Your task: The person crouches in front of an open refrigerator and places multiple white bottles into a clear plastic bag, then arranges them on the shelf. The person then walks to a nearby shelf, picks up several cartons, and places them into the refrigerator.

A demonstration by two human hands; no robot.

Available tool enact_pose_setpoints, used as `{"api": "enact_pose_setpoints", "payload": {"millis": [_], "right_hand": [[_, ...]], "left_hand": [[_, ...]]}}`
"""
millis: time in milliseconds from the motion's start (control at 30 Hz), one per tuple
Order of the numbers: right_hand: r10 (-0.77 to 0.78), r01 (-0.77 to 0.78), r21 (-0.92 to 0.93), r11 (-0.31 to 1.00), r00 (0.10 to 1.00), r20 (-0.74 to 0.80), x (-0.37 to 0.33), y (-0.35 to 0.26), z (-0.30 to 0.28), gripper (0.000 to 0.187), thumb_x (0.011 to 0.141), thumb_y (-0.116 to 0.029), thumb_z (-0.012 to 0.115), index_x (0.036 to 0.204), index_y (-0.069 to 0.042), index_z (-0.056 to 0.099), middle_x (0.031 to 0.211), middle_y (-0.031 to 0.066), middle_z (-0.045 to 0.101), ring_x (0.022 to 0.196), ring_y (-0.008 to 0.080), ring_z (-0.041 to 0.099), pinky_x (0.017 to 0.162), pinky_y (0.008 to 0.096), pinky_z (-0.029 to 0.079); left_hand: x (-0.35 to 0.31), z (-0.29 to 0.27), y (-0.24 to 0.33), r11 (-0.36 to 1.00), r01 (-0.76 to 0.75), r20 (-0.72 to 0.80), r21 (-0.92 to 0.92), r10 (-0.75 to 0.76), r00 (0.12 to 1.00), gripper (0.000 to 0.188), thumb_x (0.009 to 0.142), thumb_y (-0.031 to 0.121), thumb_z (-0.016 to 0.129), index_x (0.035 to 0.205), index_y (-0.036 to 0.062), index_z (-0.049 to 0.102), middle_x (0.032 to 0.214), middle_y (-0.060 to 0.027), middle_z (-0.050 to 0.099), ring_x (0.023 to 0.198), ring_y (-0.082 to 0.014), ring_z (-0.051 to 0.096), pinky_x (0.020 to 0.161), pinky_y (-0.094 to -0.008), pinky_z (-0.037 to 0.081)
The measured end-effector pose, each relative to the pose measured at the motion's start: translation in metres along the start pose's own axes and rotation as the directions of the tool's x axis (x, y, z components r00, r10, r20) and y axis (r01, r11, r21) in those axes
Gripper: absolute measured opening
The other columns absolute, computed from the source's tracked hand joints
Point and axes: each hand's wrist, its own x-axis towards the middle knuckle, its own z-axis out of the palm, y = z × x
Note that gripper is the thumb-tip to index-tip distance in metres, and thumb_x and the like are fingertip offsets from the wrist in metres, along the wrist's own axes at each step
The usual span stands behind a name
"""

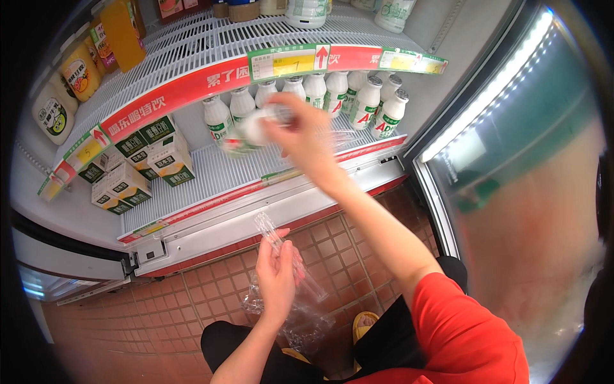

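Note:
My right hand (310,144), blurred by motion, is closed around the top of a small white bottle (254,130). The bottle tilts, its base toward the lower left, over the fridge's lower shelf. Behind it stands a row of similar white bottles (368,104) with green and red labels and silvery caps. In front of the fridge, my left hand (277,272) is closed on a bundle of clear straw-like plastic strips (271,232). Crumpled clear plastic film (307,329) hangs below that hand, over the floor.
Green and white cartons (169,159) are stacked on the shelf's left. Drink bottles (54,114) stand on the wire shelf (211,48) above, which has a red front strip (173,97). The open glass door (505,179) is to my right. Below lies a reddish tiled floor (160,320).

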Motion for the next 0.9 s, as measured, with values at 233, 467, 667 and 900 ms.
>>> {"api": "enact_pose_setpoints", "payload": {"millis": [233, 467, 667, 900], "right_hand": [[-0.083, 0.054, -0.484, 0.873, 0.996, -0.040, 0.045, 0.076, -0.118, 0.024, 0.075, -0.009, 0.062, 0.096, 0.002, 0.056, 0.064, 0.0111, 0.060, 0.045, 0.0123, 0.056, 0.039, 0.0239, 0.042], [-0.061, 0.147, -0.838, 0.525, 0.989, 0.136, 0.071, 0.095, -0.112, 0.027, 0.072, -0.020, 0.066, 0.087, 0.001, 0.057, 0.075, 0.0175, 0.061, 0.065, 0.0294, 0.061, 0.055, 0.0354, 0.048], [-0.280, 0.400, -0.633, 0.663, 0.916, 0.286, 0.049, 0.036, 0.045, 0.028, 0.072, -0.032, 0.063, 0.076, -0.005, 0.060, 0.071, 0.0130, 0.060, 0.072, 0.0259, 0.061, 0.059, 0.0377, 0.047], [-0.151, 0.219, -0.551, 0.805, 0.974, 0.168, 0.066, 0.051, 0.106, 0.030, 0.070, -0.029, 0.066, 0.083, -0.003, 0.058, 0.073, 0.0125, 0.061, 0.069, 0.0258, 0.061, 0.058, 0.0365, 0.048]], "left_hand": [[0.002, 0.001, -0.002, 1.000, 0.014, 0.024, -0.003, -0.014, 1.000, 0.019, 0.091, 0.012, 0.040, 0.108, 0.0041, 0.044, 0.065, -0.0028, 0.048, 0.047, -0.0056, 0.044, 0.039, -0.0173, 0.031], [0.001, -0.002, -0.002, 1.000, -0.003, 0.024, -0.019, 0.003, 1.000, 0.020, 0.091, 0.012, 0.040, 0.109, 0.0037, 0.043, 0.067, -0.0034, 0.048, 0.047, -0.0057, 0.044, 0.038, -0.0174, 0.031], [-0.001, 0.006, -0.002, 0.999, 0.042, 0.030, -0.028, -0.041, 0.999, 0.021, 0.090, 0.010, 0.042, 0.110, 0.0046, 0.044, 0.066, -0.0008, 0.048, 0.048, -0.0049, 0.043, 0.040, -0.0170, 0.031], [0.001, 0.012, -0.006, 0.998, 0.063, 0.014, 0.023, -0.063, 0.998, 0.015, 0.090, 0.012, 0.043, 0.100, 0.0024, 0.048, 0.065, -0.0013, 0.048, 0.048, -0.0059, 0.044, 0.040, -0.0191, 0.033]]}}
